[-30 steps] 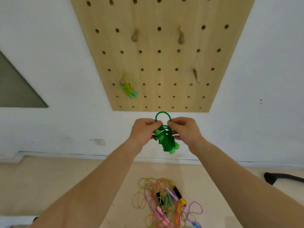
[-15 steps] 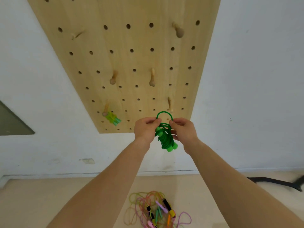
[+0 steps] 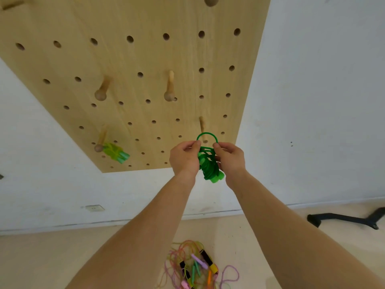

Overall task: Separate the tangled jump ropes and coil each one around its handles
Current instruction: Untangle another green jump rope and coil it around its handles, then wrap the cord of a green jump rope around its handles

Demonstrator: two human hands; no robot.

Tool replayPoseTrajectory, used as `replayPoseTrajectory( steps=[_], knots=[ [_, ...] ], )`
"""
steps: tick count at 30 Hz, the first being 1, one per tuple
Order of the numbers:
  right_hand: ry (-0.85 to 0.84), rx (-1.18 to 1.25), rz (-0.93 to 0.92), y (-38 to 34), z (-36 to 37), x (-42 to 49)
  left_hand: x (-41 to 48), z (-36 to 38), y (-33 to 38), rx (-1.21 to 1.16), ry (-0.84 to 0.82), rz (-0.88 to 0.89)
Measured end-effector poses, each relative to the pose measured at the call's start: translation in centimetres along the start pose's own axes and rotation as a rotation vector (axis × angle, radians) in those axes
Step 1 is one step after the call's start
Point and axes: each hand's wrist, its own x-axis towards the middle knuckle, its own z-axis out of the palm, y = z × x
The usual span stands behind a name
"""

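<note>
1. Green rope (image 3: 209, 166) — coiled round its handles (image 3: 217, 177) — hangs between my hands, just in front of the pegboard (image 3: 145, 59).
2. Left hand (image 3: 184, 158) and right hand (image 3: 230, 158) each pinch its top loop (image 3: 206, 134), spreading it so it can slip over the peg (image 3: 201, 126).
3. Tangle (image 3: 193, 265) waits on the floor (image 3: 62, 257).

The rope (image 3: 209, 165) is dark green; the hung bundle (image 3: 114, 152), lime. The pegboard (image 3: 145, 59) is tan, dotted with dark holes (image 3: 130, 39); the wall (image 3: 312, 101), white. The tangle (image 3: 193, 265) mixes pink, yellow, orange, purple.
</note>
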Motion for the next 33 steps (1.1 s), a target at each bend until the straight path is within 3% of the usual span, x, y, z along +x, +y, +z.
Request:
replayPoseTrajectory(
  steps=[11, 20, 24, 29, 33],
  knots=[
    [-0.057, -0.188, -0.049, 0.1, 1.8, 5.8, 5.9, 2.1, -0.7, 0.195, -0.046, 0.056],
    [-0.073, -0.348, -0.145, -0.4, 2.0, 6.4, 7.2, 1.0, -0.5, 0.432, -0.164, 0.226],
    [0.024, -0.542, -0.131, -0.7, 0.1, 4.7, 6.2, -2.2, -0.7, 0.598, -0.206, 0.221],
    [-0.09, -0.958, -0.123, -2.4, -2.2, 1.3, 4.4, -7.0, 0.1, 0.947, -0.347, 0.175],
    [-0.145, -1.149, -0.184, -4.3, -2.7, -2.2, 1.8, -9.5, 1.8, 1.127, -0.411, 0.208]
  ],
)
